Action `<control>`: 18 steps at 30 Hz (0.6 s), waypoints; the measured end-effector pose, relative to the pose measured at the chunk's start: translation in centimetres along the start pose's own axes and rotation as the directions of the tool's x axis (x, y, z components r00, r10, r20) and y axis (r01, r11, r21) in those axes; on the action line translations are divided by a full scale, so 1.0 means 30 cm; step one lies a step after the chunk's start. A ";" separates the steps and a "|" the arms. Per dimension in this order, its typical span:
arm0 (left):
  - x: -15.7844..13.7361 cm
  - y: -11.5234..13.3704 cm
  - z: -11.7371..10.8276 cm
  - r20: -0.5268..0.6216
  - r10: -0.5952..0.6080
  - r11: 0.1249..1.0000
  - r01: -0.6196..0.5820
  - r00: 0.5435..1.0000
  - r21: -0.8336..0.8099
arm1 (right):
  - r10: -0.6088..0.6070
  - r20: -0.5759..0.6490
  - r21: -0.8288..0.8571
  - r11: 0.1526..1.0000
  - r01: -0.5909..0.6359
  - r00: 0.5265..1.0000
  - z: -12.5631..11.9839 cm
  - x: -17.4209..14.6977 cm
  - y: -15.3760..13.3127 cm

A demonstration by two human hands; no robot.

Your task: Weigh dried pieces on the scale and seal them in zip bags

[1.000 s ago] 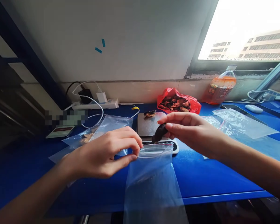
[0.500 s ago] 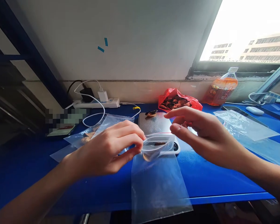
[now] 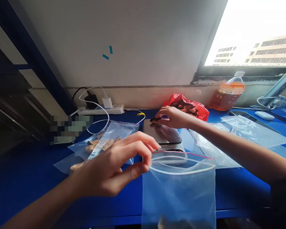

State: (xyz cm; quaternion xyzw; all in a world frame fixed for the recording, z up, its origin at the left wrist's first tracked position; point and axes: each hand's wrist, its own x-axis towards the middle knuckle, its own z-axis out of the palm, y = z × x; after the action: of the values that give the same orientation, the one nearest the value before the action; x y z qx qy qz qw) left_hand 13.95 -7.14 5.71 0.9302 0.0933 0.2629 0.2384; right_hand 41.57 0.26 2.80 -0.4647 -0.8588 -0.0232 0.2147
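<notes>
pinching the left edge of a clear zip bag near its top, the left hand has thumb and fingers closed on the plastic. the bag hangs in front of the blue table, its mouth gaping and its red zip line on the far lip. something dark and brownish shows low inside, cut off by the bottom of the view.

the right hand reaches over the silver pan of a scale, thumb and fingertips at a dark dried piece near the pan's back left corner. the fingers look bent around it, but i cannot tell whether they grip it firmly or only touch it.

just behind that hand sits an open red bag with more dried pieces in it. left of the scale, filled bags lie overlapping, brown lumps showing through. behind them is a white power strip with a white charger plugged in. on the right, flat clear bags partly cover a phone, and a bottle of orange-red drink stands against the wall.
</notes>
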 end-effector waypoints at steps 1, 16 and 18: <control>0.003 -0.002 0.001 0.010 -0.022 1.000 0.022 1.000 0.015 | 0.001 0.003 -0.010 1.000 -0.001 1.000 0.003 -0.002 -0.009; 0.003 -0.012 0.025 -0.023 -0.235 0.963 0.236 0.972 0.132 | -0.150 0.045 0.213 0.967 0.137 0.988 -0.283 -0.216 -0.337; 0.007 -0.008 0.027 -0.027 -0.221 0.964 0.223 0.975 0.145 | -0.143 0.078 0.229 0.966 0.122 0.987 -0.276 -0.234 -0.351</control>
State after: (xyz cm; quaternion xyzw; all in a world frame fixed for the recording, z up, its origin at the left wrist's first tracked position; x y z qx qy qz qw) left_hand 14.54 -7.19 5.09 0.9275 0.2175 0.2320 0.1965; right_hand 39.28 -13.22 9.26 -0.3795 -0.8942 0.0811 0.2231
